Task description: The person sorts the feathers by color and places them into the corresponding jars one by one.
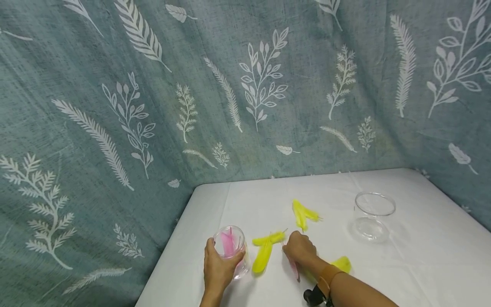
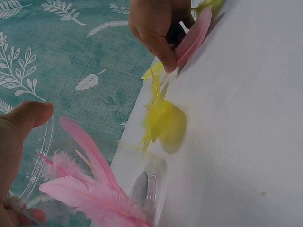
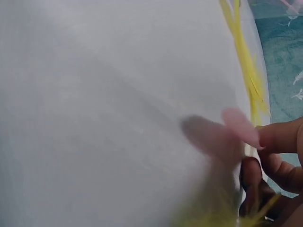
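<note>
My left hand [image 1: 219, 269] grips a clear jar [image 1: 241, 273] around its upper side near the rim. Several pink feathers [image 2: 97, 189] stand inside that jar, plain in the left wrist view. To the right, my right hand [image 1: 301, 248] pinches a single pink feather [image 2: 195, 39] by its quill, low over the white table, with its shadow showing beneath in the right wrist view. Between the two hands lie yellow feathers [image 1: 264, 251]. More yellow feathers [image 1: 303, 213] rest farther back, and another yellow feather [image 1: 342, 263] is partly hidden behind my right wrist.
A second clear jar [image 1: 373, 230] stands at the right of the white table [image 1: 429, 264]. Behind the table hangs a green curtain [image 1: 238, 153] with white leaf prints, which also runs down both sides.
</note>
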Tool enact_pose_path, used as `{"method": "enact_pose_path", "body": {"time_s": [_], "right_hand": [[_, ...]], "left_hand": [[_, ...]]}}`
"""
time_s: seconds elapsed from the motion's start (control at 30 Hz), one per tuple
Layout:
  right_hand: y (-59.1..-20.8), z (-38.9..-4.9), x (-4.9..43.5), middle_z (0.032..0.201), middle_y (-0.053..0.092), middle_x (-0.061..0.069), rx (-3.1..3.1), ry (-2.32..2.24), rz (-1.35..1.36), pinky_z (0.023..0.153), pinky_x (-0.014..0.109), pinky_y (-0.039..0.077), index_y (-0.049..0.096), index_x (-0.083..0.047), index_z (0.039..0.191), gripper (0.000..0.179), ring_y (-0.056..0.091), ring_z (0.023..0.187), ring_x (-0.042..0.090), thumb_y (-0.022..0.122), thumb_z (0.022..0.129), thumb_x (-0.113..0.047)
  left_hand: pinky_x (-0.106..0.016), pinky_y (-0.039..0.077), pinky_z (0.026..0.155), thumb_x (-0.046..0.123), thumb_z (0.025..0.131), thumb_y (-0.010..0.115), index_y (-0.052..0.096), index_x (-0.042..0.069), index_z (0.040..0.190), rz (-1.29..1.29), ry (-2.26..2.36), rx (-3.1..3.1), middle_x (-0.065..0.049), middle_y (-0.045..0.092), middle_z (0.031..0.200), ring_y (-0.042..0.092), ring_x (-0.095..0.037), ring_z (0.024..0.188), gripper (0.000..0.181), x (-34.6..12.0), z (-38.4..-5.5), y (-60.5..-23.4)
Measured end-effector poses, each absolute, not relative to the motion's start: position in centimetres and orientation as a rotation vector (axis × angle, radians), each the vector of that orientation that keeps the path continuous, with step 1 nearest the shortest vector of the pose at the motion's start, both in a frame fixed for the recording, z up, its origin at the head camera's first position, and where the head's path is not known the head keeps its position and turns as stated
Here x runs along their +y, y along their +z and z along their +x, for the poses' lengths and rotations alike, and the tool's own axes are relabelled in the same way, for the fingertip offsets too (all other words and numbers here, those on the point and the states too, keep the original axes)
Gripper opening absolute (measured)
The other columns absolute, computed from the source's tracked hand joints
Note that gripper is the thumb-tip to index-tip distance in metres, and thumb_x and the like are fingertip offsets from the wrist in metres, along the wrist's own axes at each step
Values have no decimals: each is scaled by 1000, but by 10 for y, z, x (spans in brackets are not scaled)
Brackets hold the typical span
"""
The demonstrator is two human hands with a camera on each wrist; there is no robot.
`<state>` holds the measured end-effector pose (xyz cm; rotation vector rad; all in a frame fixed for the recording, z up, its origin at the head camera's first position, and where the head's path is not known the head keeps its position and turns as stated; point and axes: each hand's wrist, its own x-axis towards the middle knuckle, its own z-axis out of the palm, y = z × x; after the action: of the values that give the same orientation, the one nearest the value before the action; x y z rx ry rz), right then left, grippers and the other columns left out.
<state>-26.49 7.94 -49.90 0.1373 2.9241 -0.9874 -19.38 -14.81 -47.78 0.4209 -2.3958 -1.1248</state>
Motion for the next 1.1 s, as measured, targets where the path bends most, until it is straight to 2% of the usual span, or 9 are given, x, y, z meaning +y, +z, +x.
{"method": "enact_pose_path", "body": {"time_s": [0.1, 0.2, 0.33, 0.47, 0.6, 0.77, 0.83, 0.93, 1.1], "right_hand": [[-499, -265, 83, 64, 53, 4, 2925, -1115, 115, 52, 34, 42, 59, -5, 73, 18, 50, 57, 22, 72, 82, -14], [-498, -265, 86, 64, 55, 3, 2918, -1216, 89, 50, 32, 43, 62, -5, 70, 14, 51, 57, 21, 70, 81, -9], [-495, -264, 90, 76, 63, 6, 2920, -1277, 79, 60, 39, 49, 66, -1, 78, 7, 56, 67, 25, 70, 79, -8], [-493, -265, 94, 86, 67, 11, 2854, -1349, 123, 70, 43, 51, 70, 2, 86, 13, 60, 78, 28, 69, 80, -9], [-492, -266, 99, 85, 68, 9, 2793, -1414, 170, 70, 40, 52, 73, -1, 84, 11, 61, 79, 25, 66, 82, -9], [-488, -267, 102, 77, 66, 7, 2779, -1510, 211, 61, 36, 49, 71, 0, 80, 17, 59, 70, 23, 60, 86, -10], [-486, -267, 103, 80, 67, 9, 2774, -1550, 227, 62, 36, 50, 71, 2, 83, 19, 60, 73, 26, 60, 89, -12], [-482, -267, 104, 90, 68, 14, 2785, -1570, 243, 68, 39, 52, 72, 4, 93, 20, 62, 86, 32, 61, 90, -13], [-478, -267, 106, 100, 67, 19, 2736, -1589, 294, 75, 44, 51, 72, 5, 98, 24, 59, 97, 39, 60, 91, -16]], "left_hand": [[-57, 42, 92, 48, 57, 90, 37, 4, 137, 418, -1124, -2400, -19, 49, 128, 53, -39, 110, 105, -148, -193, -478], [-57, 41, 92, 47, 57, 90, 38, 3, 137, 417, -1129, -2399, -19, 49, 128, 53, -38, 111, 105, -148, -193, -478], [-57, 41, 92, 46, 57, 91, 37, 3, 137, 426, -1133, -2404, -20, 49, 128, 52, -38, 111, 106, -148, -192, -477], [-58, 42, 92, 46, 57, 91, 37, 3, 137, 425, -1131, -2403, -20, 49, 128, 53, -39, 111, 105, -147, -192, -477], [-58, 42, 91, 46, 57, 91, 37, 4, 137, 424, -1125, -2402, -19, 49, 128, 53, -39, 110, 105, -147, -192, -477], [-58, 42, 91, 45, 57, 91, 37, 3, 137, 417, -1126, -2400, -19, 49, 127, 53, -39, 109, 105, -148, -192, -478], [-58, 42, 90, 45, 57, 91, 38, 3, 137, 411, -1125, -2398, -19, 50, 127, 53, -39, 109, 105, -148, -192, -478], [-58, 43, 89, 45, 57, 91, 38, 4, 136, 407, -1122, -2399, -19, 50, 127, 54, -39, 109, 104, -148, -192, -478], [-59, 42, 89, 45, 57, 91, 37, 3, 137, 405, -1126, -2401, -20, 49, 127, 53, -39, 109, 105, -148, -192, -477]]}}
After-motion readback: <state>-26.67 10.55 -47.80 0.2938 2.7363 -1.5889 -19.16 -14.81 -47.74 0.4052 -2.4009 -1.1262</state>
